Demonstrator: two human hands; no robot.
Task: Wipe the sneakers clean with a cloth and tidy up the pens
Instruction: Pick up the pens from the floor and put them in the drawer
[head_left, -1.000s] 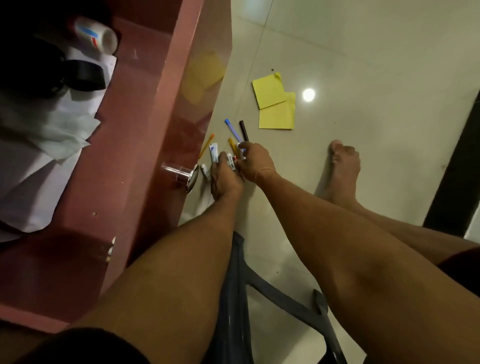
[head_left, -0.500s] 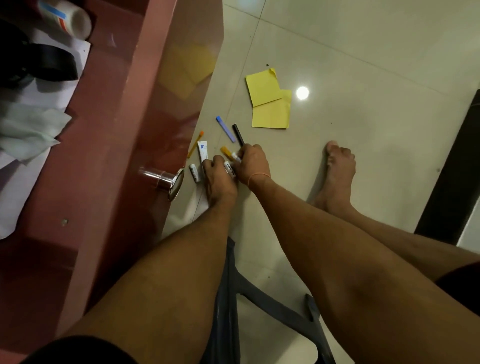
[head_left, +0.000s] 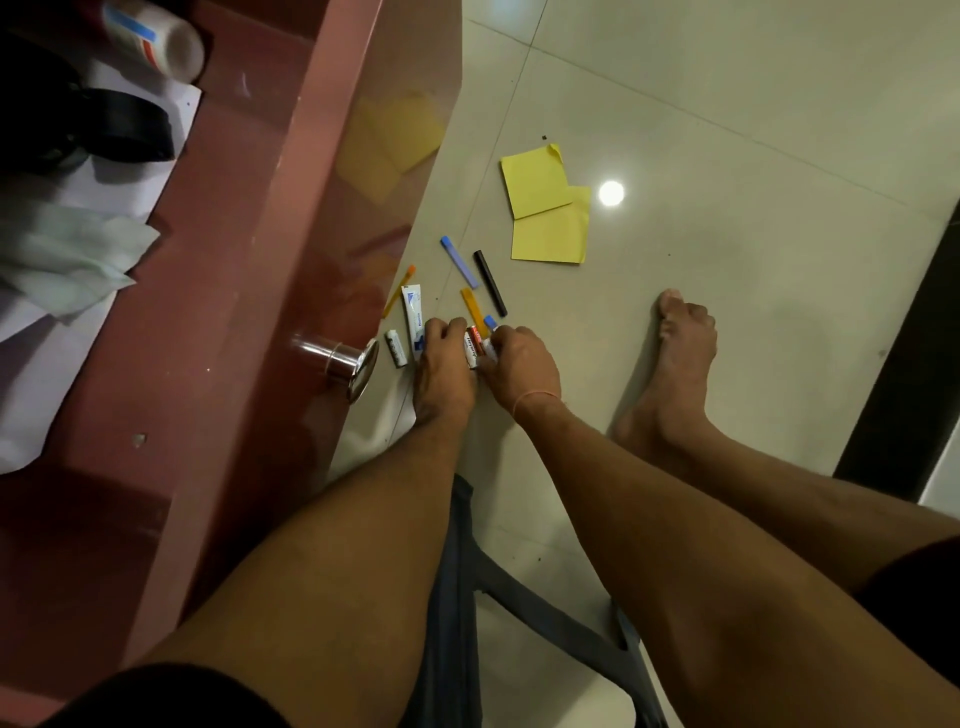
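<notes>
A white bottle (head_left: 156, 39) lies on its side on the red desk (head_left: 249, 260), contents unseen. On the floor (head_left: 727, 156), the left hand (head_left: 444, 358) and right hand (head_left: 522, 366) curl around a red-and-white cylinder (head_left: 473, 349), its print unreadable. At 12 o'clock lie 3 pens: blue pen (head_left: 459, 261), black pen (head_left: 490, 283), yellow pen (head_left: 471, 307).

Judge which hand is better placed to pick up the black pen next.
Right, probably. The black pen lies just beyond the right hand, while the left hand sits by the white tube, farther off. Both hands appear to grip a red-and-white item between them, so fingers must free first.
</notes>
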